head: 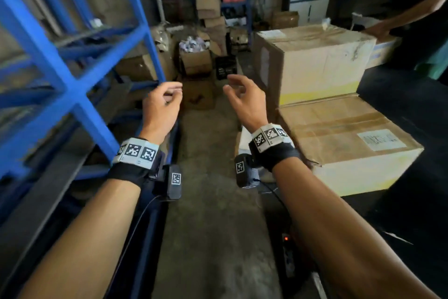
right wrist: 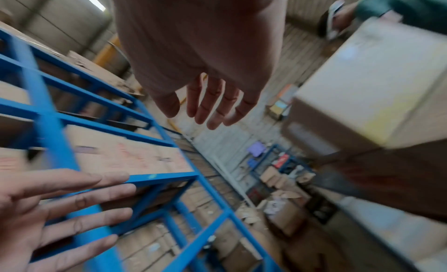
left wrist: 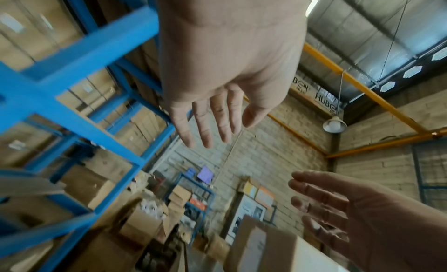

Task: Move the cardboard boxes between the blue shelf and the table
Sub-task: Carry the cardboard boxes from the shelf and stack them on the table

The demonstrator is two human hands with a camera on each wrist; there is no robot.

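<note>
Two big cardboard boxes lie on the dark table point(head: 412, 109) at my right: a near one point(head: 349, 138) with a white label, and a taller one point(head: 312, 61) behind it. The blue shelf point(head: 72, 85) fills the left side and holds more cardboard boxes point(right wrist: 130, 157). Both my hands hover empty in the aisle between shelf and table. My left hand point(head: 167, 97) has loosely curled fingers point(left wrist: 205, 127) and holds nothing. My right hand point(head: 240, 95) is spread with relaxed fingers point(right wrist: 212, 107), just left of the taller box.
Another person's arm point(head: 400, 19) reaches over the table at the far right, by a smaller white box point(head: 385, 51). Open cartons point(head: 196, 56), a black crate point(head: 225, 67) and stacked boxes crowd the aisle's far end. A power strip point(head: 288, 255) lies on the concrete floor.
</note>
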